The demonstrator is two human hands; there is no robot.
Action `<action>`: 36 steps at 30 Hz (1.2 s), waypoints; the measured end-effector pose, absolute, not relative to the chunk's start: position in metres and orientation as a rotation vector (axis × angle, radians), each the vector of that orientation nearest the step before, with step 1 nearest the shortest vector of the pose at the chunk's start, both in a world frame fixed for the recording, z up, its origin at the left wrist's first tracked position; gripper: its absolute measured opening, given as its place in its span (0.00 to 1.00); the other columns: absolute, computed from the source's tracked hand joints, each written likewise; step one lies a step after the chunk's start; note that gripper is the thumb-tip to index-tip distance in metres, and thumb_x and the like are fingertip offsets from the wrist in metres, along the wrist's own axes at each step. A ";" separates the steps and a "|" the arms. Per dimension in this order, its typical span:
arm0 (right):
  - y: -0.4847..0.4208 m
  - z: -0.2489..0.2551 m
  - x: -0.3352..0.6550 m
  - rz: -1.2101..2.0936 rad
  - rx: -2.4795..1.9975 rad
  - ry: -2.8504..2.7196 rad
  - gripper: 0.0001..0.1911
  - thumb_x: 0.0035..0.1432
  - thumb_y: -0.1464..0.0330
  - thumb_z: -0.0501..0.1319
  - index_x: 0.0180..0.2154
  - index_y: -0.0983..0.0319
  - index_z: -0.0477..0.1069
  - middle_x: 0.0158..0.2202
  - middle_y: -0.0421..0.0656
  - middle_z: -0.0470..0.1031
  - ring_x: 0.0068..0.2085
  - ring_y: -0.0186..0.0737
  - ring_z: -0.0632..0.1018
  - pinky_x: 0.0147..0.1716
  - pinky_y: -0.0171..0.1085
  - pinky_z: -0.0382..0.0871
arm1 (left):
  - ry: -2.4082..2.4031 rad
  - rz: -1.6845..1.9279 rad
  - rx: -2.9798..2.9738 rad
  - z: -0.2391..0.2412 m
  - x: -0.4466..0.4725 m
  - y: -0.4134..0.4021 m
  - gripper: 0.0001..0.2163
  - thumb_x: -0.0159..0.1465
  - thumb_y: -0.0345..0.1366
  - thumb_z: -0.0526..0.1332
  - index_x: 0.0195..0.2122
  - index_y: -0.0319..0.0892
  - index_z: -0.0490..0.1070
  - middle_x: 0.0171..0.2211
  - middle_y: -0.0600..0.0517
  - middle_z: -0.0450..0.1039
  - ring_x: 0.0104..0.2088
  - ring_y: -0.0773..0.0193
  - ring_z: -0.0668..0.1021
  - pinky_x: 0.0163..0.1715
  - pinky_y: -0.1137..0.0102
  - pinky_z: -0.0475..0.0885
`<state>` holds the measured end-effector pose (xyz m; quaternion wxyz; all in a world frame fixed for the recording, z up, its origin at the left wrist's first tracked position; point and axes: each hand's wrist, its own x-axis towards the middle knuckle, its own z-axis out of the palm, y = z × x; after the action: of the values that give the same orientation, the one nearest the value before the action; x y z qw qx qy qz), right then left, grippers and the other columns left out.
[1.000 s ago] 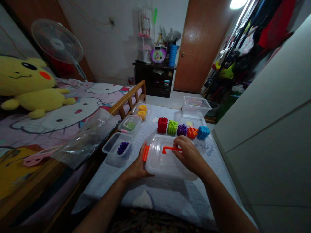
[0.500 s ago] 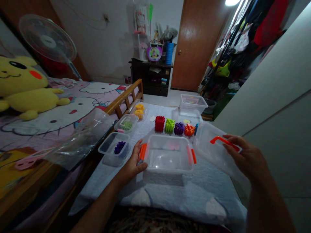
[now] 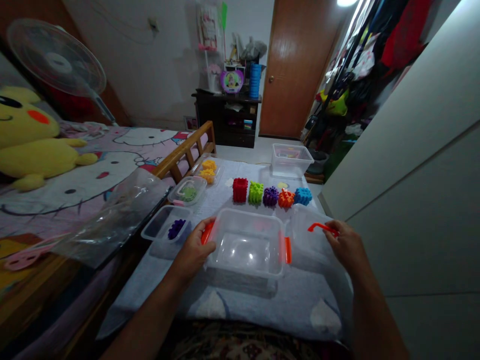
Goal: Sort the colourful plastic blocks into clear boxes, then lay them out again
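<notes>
My left hand [image 3: 197,245] grips the left end of a clear plastic box [image 3: 245,267], at its orange latch [image 3: 207,233]. The box is uncovered, and nothing shows inside it. On the right, my right hand [image 3: 345,245] is closed on the orange handle [image 3: 323,228] of a clear lid [image 3: 311,240], which is low beside the box. Behind the box stands a row of knobbly cubes: a red cube [image 3: 240,190], a lime green cube [image 3: 255,193], a purple cube [image 3: 270,196], an orange cube [image 3: 286,198] and a blue cube [image 3: 302,196].
Left of the box, a clear tub [image 3: 150,231] holds a purple piece [image 3: 176,228]. Behind it are a container with a green piece [image 3: 188,193] and one with yellow pieces [image 3: 207,175]. Another clear bin [image 3: 291,162] stands at the far right. A wooden bed rail [image 3: 183,155] borders the left.
My right hand has brought the lid left and lower, toward the table, uncovering the blue cube. The left hand still holds the box, which is slightly turned. The whole view has shifted a little.
</notes>
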<state>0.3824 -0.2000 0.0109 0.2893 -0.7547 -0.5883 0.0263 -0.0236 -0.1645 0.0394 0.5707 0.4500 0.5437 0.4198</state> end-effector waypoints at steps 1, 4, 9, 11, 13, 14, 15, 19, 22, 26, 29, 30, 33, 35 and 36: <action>-0.198 0.008 0.381 0.076 -2.013 -1.575 0.10 0.52 0.61 0.56 0.31 0.59 0.71 0.33 0.48 0.77 0.35 0.46 0.76 0.37 0.42 0.68 | 1.283 0.983 1.045 0.041 -0.024 -0.165 0.33 0.46 0.29 0.61 0.57 0.41 0.66 0.51 0.46 0.75 0.44 0.54 0.79 0.42 0.64 0.76; -0.193 0.000 0.376 0.054 -1.990 -1.604 0.08 0.53 0.65 0.54 0.30 0.59 0.70 0.33 0.47 0.76 0.35 0.45 0.75 0.38 0.42 0.67 | 1.339 0.990 1.020 0.042 -0.025 -0.166 0.32 0.48 0.29 0.60 0.58 0.41 0.67 0.51 0.47 0.75 0.44 0.54 0.80 0.44 0.63 0.75; -0.186 -0.011 0.373 0.030 -1.929 -1.731 0.08 0.49 0.72 0.52 0.29 0.59 0.69 0.33 0.47 0.75 0.37 0.45 0.74 0.40 0.41 0.66 | 1.373 1.071 0.995 0.036 -0.025 -0.170 0.32 0.49 0.28 0.60 0.59 0.40 0.67 0.55 0.45 0.73 0.54 0.52 0.77 0.56 0.58 0.70; -0.184 -0.013 0.371 0.103 -1.907 -1.790 0.09 0.46 0.74 0.51 0.28 0.58 0.68 0.32 0.46 0.75 0.37 0.44 0.74 0.40 0.40 0.67 | 1.356 1.089 1.000 0.033 -0.026 -0.172 0.32 0.49 0.28 0.60 0.59 0.40 0.68 0.56 0.44 0.73 0.56 0.51 0.75 0.59 0.57 0.68; -0.180 -0.015 0.367 0.186 -1.884 -1.840 0.11 0.43 0.75 0.50 0.28 0.58 0.68 0.33 0.45 0.75 0.37 0.43 0.74 0.40 0.39 0.67 | 1.344 1.096 1.013 0.031 -0.027 -0.171 0.31 0.50 0.28 0.60 0.58 0.41 0.68 0.56 0.45 0.73 0.57 0.51 0.75 0.60 0.56 0.68; -0.179 -0.016 0.365 0.217 -1.873 -1.864 0.12 0.42 0.76 0.50 0.27 0.58 0.68 0.32 0.45 0.75 0.37 0.43 0.74 0.40 0.39 0.67 | 1.340 1.094 1.020 0.031 -0.026 -0.170 0.31 0.49 0.28 0.60 0.58 0.41 0.68 0.56 0.45 0.73 0.56 0.51 0.75 0.59 0.56 0.68; -0.177 -0.018 0.362 0.236 -1.863 -1.887 0.13 0.41 0.76 0.50 0.27 0.58 0.68 0.32 0.44 0.75 0.37 0.43 0.74 0.40 0.39 0.67 | 1.335 1.091 1.024 0.031 -0.025 -0.169 0.31 0.49 0.28 0.59 0.58 0.41 0.68 0.55 0.46 0.73 0.56 0.51 0.75 0.58 0.56 0.69; -0.170 -0.029 0.350 0.190 -1.840 -1.899 0.14 0.41 0.76 0.49 0.28 0.60 0.70 0.33 0.46 0.76 0.38 0.44 0.75 0.41 0.39 0.68 | 1.321 1.073 1.025 0.035 -0.015 -0.159 0.30 0.48 0.29 0.58 0.56 0.42 0.67 0.51 0.47 0.75 0.49 0.52 0.79 0.52 0.57 0.73; -0.167 -0.041 0.345 0.103 -1.826 -1.852 0.18 0.43 0.77 0.49 0.33 0.61 0.73 0.37 0.48 0.77 0.41 0.45 0.75 0.44 0.41 0.68 | 1.344 1.060 1.080 0.035 -0.010 -0.151 0.28 0.50 0.30 0.58 0.55 0.42 0.67 0.49 0.47 0.74 0.47 0.53 0.78 0.52 0.56 0.73; -0.170 -0.054 0.347 -0.076 -1.815 -1.800 0.23 0.44 0.78 0.51 0.42 0.62 0.74 0.47 0.51 0.76 0.49 0.48 0.74 0.51 0.46 0.67 | 1.531 1.037 1.388 0.034 -0.011 -0.154 0.24 0.54 0.36 0.62 0.53 0.42 0.68 0.55 0.43 0.68 0.58 0.47 0.71 0.62 0.52 0.63; -0.175 -0.058 0.356 -0.228 -1.839 -1.705 0.21 0.48 0.76 0.52 0.44 0.63 0.73 0.48 0.53 0.75 0.50 0.51 0.73 0.53 0.50 0.66 | 1.613 1.031 1.743 0.046 -0.011 -0.167 0.25 0.56 0.42 0.64 0.55 0.43 0.67 0.62 0.41 0.61 0.66 0.44 0.61 0.67 0.50 0.52; -0.176 -0.059 0.359 -0.264 -1.837 -1.673 0.20 0.49 0.75 0.52 0.44 0.64 0.73 0.47 0.53 0.75 0.50 0.51 0.73 0.53 0.51 0.66 | 1.596 1.024 1.851 0.053 -0.010 -0.169 0.24 0.57 0.43 0.64 0.55 0.44 0.68 0.63 0.42 0.60 0.66 0.44 0.60 0.68 0.50 0.50; -0.179 -0.060 0.364 -0.319 -1.817 -1.618 0.15 0.53 0.72 0.52 0.42 0.64 0.72 0.44 0.54 0.75 0.48 0.52 0.74 0.51 0.51 0.66 | 1.475 0.974 2.086 0.085 -0.004 -0.159 0.21 0.59 0.44 0.63 0.54 0.46 0.70 0.59 0.45 0.66 0.63 0.45 0.64 0.67 0.51 0.52; -0.180 -0.060 0.364 -0.322 -1.817 -1.608 0.13 0.56 0.70 0.52 0.41 0.63 0.71 0.43 0.53 0.76 0.47 0.51 0.74 0.51 0.50 0.66 | 1.430 0.922 2.190 0.107 0.001 -0.132 0.20 0.61 0.42 0.62 0.54 0.45 0.70 0.57 0.46 0.68 0.62 0.46 0.66 0.66 0.53 0.54; -0.180 -0.060 0.362 -0.321 -1.817 -1.610 0.13 0.57 0.69 0.52 0.41 0.63 0.71 0.43 0.53 0.76 0.46 0.51 0.74 0.50 0.50 0.66 | 1.430 0.890 2.244 0.116 0.005 -0.114 0.21 0.61 0.41 0.62 0.55 0.45 0.69 0.57 0.46 0.68 0.61 0.47 0.67 0.66 0.54 0.55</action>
<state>0.3619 -0.1800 -0.0598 0.3394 -0.6979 -0.6185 -0.1232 0.0047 -0.1140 0.1162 0.1673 0.7886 0.5024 0.3126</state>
